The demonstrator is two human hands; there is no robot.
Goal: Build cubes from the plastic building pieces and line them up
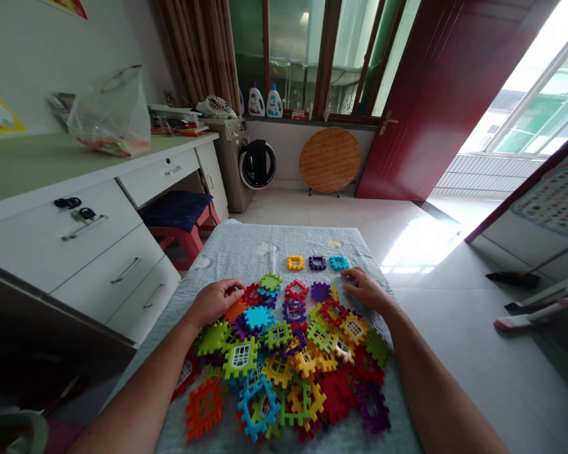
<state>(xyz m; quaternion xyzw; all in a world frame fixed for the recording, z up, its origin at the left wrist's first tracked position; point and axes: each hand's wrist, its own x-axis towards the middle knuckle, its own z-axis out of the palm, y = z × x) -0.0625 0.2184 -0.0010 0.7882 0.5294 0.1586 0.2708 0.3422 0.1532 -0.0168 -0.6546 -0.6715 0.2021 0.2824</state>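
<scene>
your work surface is the cloth-covered table (239, 249), lower centre of the frame. the pile of plastic pieces (277, 336) occupies its lower half; by its look, this bulk is unsorted, with pieces overlapping at mixed angles. your right hand (365, 289), right of centre, has its fingers spread and loosely bent, with nothing visible between them. your left hand (216, 299), left of centre, is curled beside a red piece (252, 294) at the pile's edge; whether it pinches that piece, you cannot tell. above the pile, three pieces are set out in a spaced row: yellow piece (295, 263), purple frame (317, 269), blue frame (339, 268), the last just beside your right fingertips.
</scene>
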